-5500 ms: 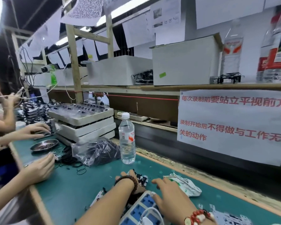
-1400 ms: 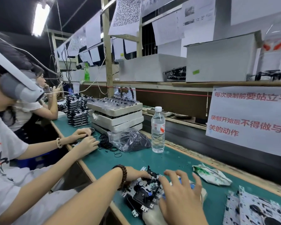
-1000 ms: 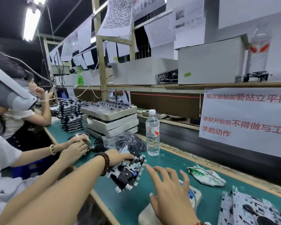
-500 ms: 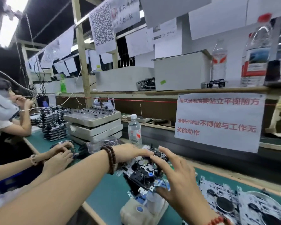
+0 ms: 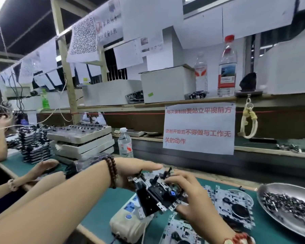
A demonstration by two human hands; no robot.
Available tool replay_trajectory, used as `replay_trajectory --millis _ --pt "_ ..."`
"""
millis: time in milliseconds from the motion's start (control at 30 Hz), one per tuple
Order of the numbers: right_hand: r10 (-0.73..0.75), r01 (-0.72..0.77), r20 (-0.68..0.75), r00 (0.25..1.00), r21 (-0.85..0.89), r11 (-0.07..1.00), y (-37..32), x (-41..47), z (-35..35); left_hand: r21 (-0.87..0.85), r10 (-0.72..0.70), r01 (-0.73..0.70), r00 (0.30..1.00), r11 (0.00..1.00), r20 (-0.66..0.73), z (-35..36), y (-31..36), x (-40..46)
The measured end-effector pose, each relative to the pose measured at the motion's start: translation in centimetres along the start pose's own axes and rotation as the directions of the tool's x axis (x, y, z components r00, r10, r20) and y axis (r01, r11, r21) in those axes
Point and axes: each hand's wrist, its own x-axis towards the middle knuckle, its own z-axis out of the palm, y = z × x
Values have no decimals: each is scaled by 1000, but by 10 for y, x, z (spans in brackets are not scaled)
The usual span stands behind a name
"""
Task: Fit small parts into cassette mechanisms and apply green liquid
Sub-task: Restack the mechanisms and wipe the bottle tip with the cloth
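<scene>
A cassette mechanism (image 5: pixel 158 192) is held above the near edge of the green bench (image 5: pixel 102 213), gripped at its left end by the left hand (image 5: pixel 134 171), thumb extended. Its long axis runs left to right. The right hand (image 5: pixel 188 192) grips its right end, nearer the dish of small parts (image 5: pixel 289 206) at the right edge.

Metal dish (image 5: pixel 278 188) cropped at right edge
</scene>
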Motion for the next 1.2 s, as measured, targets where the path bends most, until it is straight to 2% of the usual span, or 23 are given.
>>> replay_trajectory --millis 100,200,300,433,600,667,733,867,933,1000,1067,1200 --pt "87 -82 -67 994 67 994 9 -11 -2 -94 -48 47 999 994 -9 10 3 3" --pt "186 -179 -78 979 91 980 23 -18 -2 -275 -84 75 996 958 -20 22 0 11" --pt "289 -277 -72 955 140 951 36 -26 -3 -345 -60 63 998 937 21 30 -5 17" --pt "502 -434 -57 863 425 795 44 -32 -6 -428 7 25 997 904 73 36 -8 22" --pt "612 -434 -52 789 658 616 49 -36 -12 -558 240 -147 966 817 97 57 -20 32" --pt "666 -422 -9 746 767 484 49 -36 -12 -449 270 -229 962 864 28 66 -21 38" --pt "680 -386 21 733 836 390 46 -36 -12 -258 296 -304 953 917 -68 74 -21 44" --pt "683 -390 29 729 838 381 47 -38 -11 -45 414 -432 885 901 -214 84 -24 54" --pt "711 -382 73 700 879 285 45 -37 -8 109 485 -475 825 873 -290 89 -24 56" --pt "749 -344 133 649 929 133 43 -35 -6 288 557 -481 765 828 -322 92 -25 59" --pt "772 -315 167 614 948 45 41 -35 -6 369 591 -474 728 800 -347 95 -24 60" --pt "758 -319 194 623 947 20 40 -43 -5 452 608 -433 695 780 -383 95 -24 62"
